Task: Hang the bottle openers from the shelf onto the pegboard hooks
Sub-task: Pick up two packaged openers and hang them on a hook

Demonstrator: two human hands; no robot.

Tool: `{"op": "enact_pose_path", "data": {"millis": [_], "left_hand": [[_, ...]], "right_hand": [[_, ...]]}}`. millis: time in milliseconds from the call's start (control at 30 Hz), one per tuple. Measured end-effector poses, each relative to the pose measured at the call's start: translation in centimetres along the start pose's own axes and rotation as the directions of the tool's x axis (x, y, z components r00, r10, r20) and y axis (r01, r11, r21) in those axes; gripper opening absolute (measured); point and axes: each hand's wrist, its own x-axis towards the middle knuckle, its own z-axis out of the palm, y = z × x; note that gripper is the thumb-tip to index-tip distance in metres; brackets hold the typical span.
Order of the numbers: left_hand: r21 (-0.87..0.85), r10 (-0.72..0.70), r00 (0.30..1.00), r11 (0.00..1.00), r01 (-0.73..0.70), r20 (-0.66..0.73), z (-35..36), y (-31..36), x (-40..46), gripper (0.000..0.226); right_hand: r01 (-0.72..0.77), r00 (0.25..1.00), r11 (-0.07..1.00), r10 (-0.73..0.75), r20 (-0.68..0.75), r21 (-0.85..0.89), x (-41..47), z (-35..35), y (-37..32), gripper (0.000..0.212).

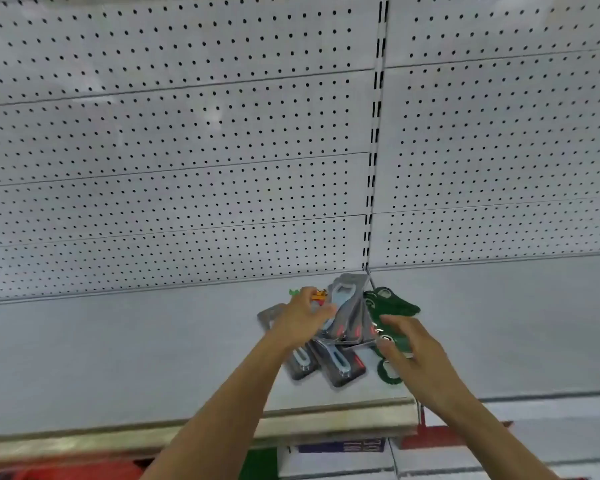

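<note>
A pile of carded bottle openers in grey packs lies on the white shelf below the pegboard. My left hand grips a fanned bunch of grey packs, tilted up off the pile. Green openers lie to the right of the pile. Over them hovers my right hand, fingers spread and loosely bent, its fingertips at the bunch's lower corner. An orange and green item peeks out behind my left hand. No hooks show on the pegboard.
A slotted upright divides the two pegboard panels. The shelf's front edge runs below my forearms. Boxes in red, blue and white sit on the level underneath.
</note>
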Motion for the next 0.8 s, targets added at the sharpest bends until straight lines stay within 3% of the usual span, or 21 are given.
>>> {"op": "enact_pose_path", "data": {"millis": [167,267,433,500,567,733,800], "left_hand": [[0.344,0.082,0.995,0.934,-0.097,0.056,2.7,-0.2,5.4,0.088],[0.401,0.133,0.985,0.901,-0.165,0.107,3.5,-0.4,7.4,0.096],[0.298,-0.054,0.988,0.955,0.008,0.145,3.3,-1.5,10.6,0.116],[0.271,-0.124,0.974,0.960,0.070,0.188,2.9,-2.5,11.5,0.102],[0.114,-0.144,0.964,0.986,0.121,0.223,2.4,-3.6,11.9,0.079],[-0.306,-0.188,0.972,0.925,0.225,0.143,1.0,-4.5,11.1,0.042],[-0.416,-0.211,0.975,0.882,0.220,0.069,0.7,-5.1,11.1,0.051]], "right_hand": [[-0.130,0.989,0.988,0.135,0.059,-0.082,3.7,2.3,0.3,0.032],[-0.224,0.967,0.961,0.240,0.088,-0.160,5.9,3.1,0.5,0.043],[-0.335,0.930,0.907,0.362,0.067,-0.254,8.6,4.9,1.3,0.053],[-0.373,0.914,0.891,0.401,0.062,-0.259,9.3,5.5,1.5,0.065],[-0.401,0.899,0.877,0.432,0.069,-0.264,10.0,6.1,2.2,0.076],[-0.423,0.876,0.831,0.477,0.071,-0.362,11.2,7.0,1.2,0.068],[-0.430,0.866,0.801,0.497,0.060,-0.417,11.8,7.4,0.6,0.068]]}}
